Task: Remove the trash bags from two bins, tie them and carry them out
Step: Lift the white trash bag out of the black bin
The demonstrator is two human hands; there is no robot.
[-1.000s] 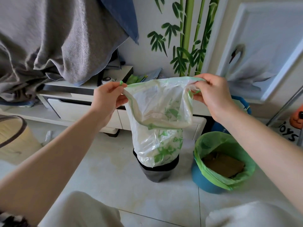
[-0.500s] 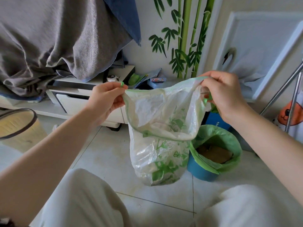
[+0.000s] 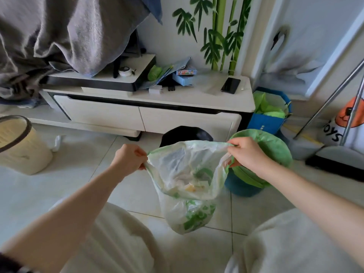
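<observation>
A clear trash bag [image 3: 189, 182] with green print hangs open above the floor, some scraps lying inside it. My left hand [image 3: 130, 159] pinches the bag's rim on the left and my right hand [image 3: 247, 154] pinches it on the right, a green drawstring loop below its fingers. Behind the bag stands the small black bin [image 3: 187, 135], its bag out of it. To the right a blue bin [image 3: 242, 186] is lined with a green bag [image 3: 275, 148], partly hidden by my right hand.
A white low cabinet [image 3: 157, 113] runs along the wall with a phone [image 3: 230, 85] and small boxes on top. A beige bin [image 3: 18, 143] stands at the left. A blue container [image 3: 266, 121] with green bags and metal stand legs [image 3: 331, 99] are at the right. My knees fill the bottom.
The bag has come fully out of the black bin and now hangs lower and nearer to me. Both hands dropped with it, and the view tilted to show the cabinet top.
</observation>
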